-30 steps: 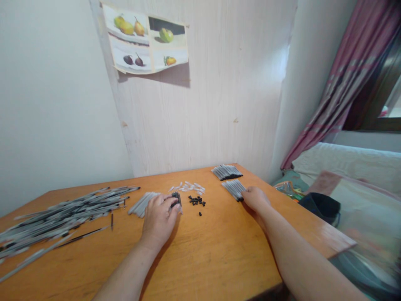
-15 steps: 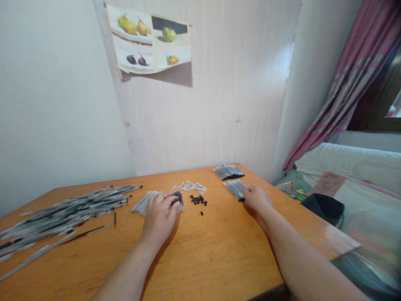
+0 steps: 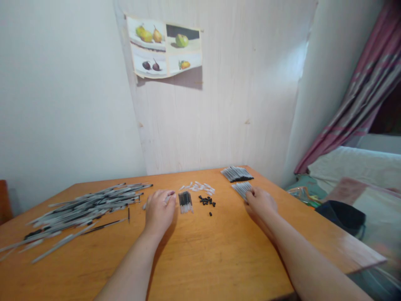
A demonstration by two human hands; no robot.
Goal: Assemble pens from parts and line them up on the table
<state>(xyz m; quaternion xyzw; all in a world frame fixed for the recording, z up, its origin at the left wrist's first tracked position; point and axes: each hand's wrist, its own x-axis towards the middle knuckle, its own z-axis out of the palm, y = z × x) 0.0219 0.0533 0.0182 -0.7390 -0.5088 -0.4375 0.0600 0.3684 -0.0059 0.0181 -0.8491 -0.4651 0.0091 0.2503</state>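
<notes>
My left hand (image 3: 160, 211) is curled over the pale, translucent pen barrels (image 3: 144, 206) and hides most of them. A greyish barrel end shows between its thumb and index finger. Just right of it lies a neat row of dark pen refills (image 3: 185, 201) with whitish near ends. On the right, my right hand (image 3: 260, 201) has its fingers pinched together at the near ends of a row of pens (image 3: 241, 189); the fingertips are partly hidden. Behind that row lies another row of grey pens (image 3: 237, 173) with black ends.
Small white pieces (image 3: 197, 187) and small black plugs (image 3: 207, 201) lie mid-table, one plug (image 3: 210, 214) apart. A loose heap of long pen parts (image 3: 90, 207) covers the left side of the wooden table (image 3: 200, 259). Beyond the right edge is a dark bag-like thing (image 3: 341, 217).
My left hand has moved left off the dark refills, which now show fully, and covers the pale barrels. My right hand stays at the pen row. The view has turned slightly left.
</notes>
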